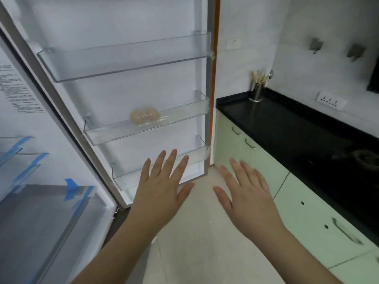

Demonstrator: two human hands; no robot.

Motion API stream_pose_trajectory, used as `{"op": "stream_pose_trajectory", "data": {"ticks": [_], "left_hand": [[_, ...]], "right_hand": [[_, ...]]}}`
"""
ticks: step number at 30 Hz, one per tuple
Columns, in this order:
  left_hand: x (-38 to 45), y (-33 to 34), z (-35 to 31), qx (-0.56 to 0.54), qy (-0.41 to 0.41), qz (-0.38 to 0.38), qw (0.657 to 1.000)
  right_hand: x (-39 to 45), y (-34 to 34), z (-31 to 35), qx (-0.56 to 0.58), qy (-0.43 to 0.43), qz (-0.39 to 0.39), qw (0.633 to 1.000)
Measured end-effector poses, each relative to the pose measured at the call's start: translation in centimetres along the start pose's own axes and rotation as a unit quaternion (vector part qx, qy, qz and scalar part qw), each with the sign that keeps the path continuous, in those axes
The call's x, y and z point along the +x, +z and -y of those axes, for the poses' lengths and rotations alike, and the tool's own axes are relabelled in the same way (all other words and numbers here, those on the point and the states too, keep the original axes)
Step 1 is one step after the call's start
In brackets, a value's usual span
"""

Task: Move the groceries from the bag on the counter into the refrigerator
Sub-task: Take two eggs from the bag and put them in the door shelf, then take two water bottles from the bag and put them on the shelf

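Note:
The refrigerator door (123, 27) stands wide open ahead of me, with three clear door shelves. Two pale brown eggs (144, 116) lie in the middle door shelf (184, 113); the top shelf (123, 60) and the bottom shelf (196, 160) hold nothing I can see. My left hand (162, 189) is held flat with fingers spread in front of the bottom shelf, holding nothing. My right hand (246, 193) is also flat and spread, over the floor beside the door's edge. No grocery bag is in view.
The fridge interior at left shows clear drawers with blue tape (70, 189). A black counter (287, 128) runs along the right over pale green cabinets (256, 160), with a steel utensil holder (256, 91) at its far end. Light floor tiles (194, 242) lie below.

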State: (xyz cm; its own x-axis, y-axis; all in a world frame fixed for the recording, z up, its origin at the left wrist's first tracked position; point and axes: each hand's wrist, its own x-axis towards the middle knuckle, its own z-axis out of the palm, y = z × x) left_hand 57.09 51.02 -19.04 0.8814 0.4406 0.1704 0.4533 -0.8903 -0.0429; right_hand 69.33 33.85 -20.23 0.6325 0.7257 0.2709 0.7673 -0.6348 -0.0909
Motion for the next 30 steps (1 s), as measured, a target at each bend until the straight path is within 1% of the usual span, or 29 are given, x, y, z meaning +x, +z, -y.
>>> {"op": "stream_pose_trajectory", "data": {"ticks": [5, 11, 16, 21, 23, 26, 30], "left_hand": [[0.9, -1.5, -8.9, -0.012, 0.071, 0.017, 0.997], [-0.9, -1.7, -21.2, -0.029, 0.177, 0.043, 0.983], [-1.1, -2.0, -28.4, -0.021, 0.244, 0.041, 0.969], [-1.5, -1.5, -34.7, -0.05, 0.304, 0.046, 0.95], [-0.6, -1.6, -36.6, -0.059, 0.325, 0.033, 0.943], [1.1, -1.8, -39.2, -0.056, 0.369, -0.006, 0.928], [3.1, -1.1, -43.4, -0.073, 0.424, -0.027, 0.902]], "right_hand": [[-5.3, -1.8, -6.3, -0.029, 0.085, 0.006, 0.996], [-13.8, -3.9, -15.0, -0.047, 0.173, 0.013, 0.984], [-20.1, -5.6, -20.3, -0.05, 0.247, 0.017, 0.967], [-24.5, -7.4, -23.6, -0.059, 0.307, 0.008, 0.95], [-25.9, -8.1, -24.9, -0.064, 0.336, 0.003, 0.94], [-27.5, -8.9, -26.8, -0.082, 0.376, 0.003, 0.923], [-29.4, -9.9, -29.1, -0.106, 0.432, 0.002, 0.896]]}}
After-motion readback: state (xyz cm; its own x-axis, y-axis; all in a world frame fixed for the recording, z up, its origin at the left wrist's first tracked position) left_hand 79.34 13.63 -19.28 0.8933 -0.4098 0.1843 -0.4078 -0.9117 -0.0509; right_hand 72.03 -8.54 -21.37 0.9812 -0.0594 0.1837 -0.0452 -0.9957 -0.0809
